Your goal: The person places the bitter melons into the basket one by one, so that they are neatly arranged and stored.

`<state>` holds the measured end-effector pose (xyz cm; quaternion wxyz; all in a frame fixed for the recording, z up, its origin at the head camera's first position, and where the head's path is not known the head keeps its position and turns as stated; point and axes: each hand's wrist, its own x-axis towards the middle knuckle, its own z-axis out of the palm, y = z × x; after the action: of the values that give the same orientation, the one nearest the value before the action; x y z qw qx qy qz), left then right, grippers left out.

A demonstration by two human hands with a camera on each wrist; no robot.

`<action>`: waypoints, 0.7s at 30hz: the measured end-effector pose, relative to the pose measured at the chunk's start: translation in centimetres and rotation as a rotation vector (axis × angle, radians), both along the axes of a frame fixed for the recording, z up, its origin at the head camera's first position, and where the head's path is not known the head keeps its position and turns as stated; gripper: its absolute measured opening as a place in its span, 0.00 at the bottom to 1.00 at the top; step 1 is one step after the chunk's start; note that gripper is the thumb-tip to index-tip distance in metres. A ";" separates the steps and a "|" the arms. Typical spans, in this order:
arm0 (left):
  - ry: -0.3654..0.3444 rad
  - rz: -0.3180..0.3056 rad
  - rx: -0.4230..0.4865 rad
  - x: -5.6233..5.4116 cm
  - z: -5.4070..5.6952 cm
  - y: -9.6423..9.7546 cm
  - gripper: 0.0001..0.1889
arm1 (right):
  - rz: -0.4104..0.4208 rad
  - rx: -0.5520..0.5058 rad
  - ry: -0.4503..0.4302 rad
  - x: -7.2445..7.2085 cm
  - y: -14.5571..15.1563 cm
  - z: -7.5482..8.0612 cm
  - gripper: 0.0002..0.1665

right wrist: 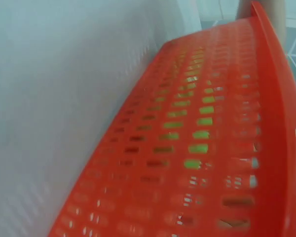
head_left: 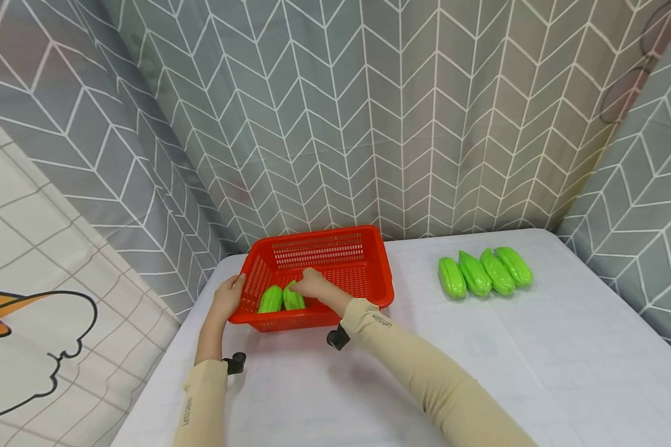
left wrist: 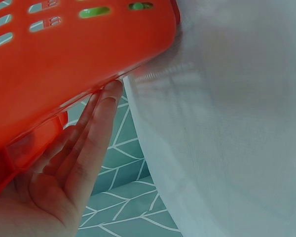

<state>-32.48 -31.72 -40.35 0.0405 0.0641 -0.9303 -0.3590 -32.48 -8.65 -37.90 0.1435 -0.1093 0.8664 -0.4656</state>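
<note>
In the head view, my left hand point(head_left: 227, 298) rests at the left end of a red plastic basket point(head_left: 388, 273). The left wrist view shows straight fingers point(left wrist: 96, 131) of that hand lying along the basket's outer side, by its rim. My right hand point(head_left: 317, 285) reaches over the front rim into the basket and pinches a bright green, ridged starfruit point(head_left: 294, 300); its fingertips are partly hidden. Beside that fruit, to the left, another green starfruit point(head_left: 270, 300) lies in the basket. Through the slotted front wall point(right wrist: 222, 123), the right wrist view gives glimpses of green.
On the right of the white-covered table point(head_left: 453, 360), several green starfruits point(head_left: 485, 273) lie side by side in a row. A grey patterned curtain point(head_left: 369, 124) hangs right behind the table. Tiled-pattern cloth point(head_left: 61, 248) covers the left side.
</note>
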 end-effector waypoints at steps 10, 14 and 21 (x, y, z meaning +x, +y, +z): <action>-0.032 0.011 0.008 0.3 -0.1 -0.2 0.33 | -0.027 -0.043 0.069 -0.2 2.7 0.8 0.39; -0.028 0.009 0.004 0.2 -0.1 -0.2 0.34 | -0.042 -0.075 0.079 -0.2 3.5 1.1 0.39; -0.026 0.011 0.012 0.2 0.0 -0.1 0.32 | -0.057 -0.091 0.107 -0.5 4.5 1.6 0.40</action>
<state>-32.26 -31.86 -40.35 0.0301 0.0741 -0.9281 -0.3636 -32.94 -4.19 -36.31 0.0786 -0.1160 0.8535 -0.5020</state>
